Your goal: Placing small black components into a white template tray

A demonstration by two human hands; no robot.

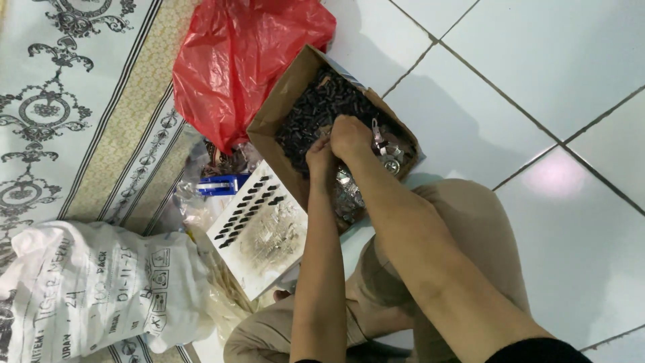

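Both hands meet over the open cardboard box (285, 101) in the upper middle of the frame. Curled with its fingers bunched, the right hand (351, 136) rests on the heap of small dark parts (316, 111) that fills the box; what it has pinched, if anything, cannot be told from this angle. Just beside it, touching at the fingers, the left hand (320, 156) is likewise half closed over the same heap, its grasp hidden by the knuckles. Shiny metal pieces (388, 156) lie in the box's right end, close to the right hand. Below and left of the box sits a white foam tray (269, 235) with rows of the dark parts stuck upright in its upper part. A blue and white tool (222, 185) lies just left of the tray on clear plastic. A red plastic bag (235, 64) bulges at the upper left of the box, touching it. A white printed sack (94, 289) fills the lower left corner, on a patterned mat (60, 101). White floor tiles (537, 81) spread to the right.
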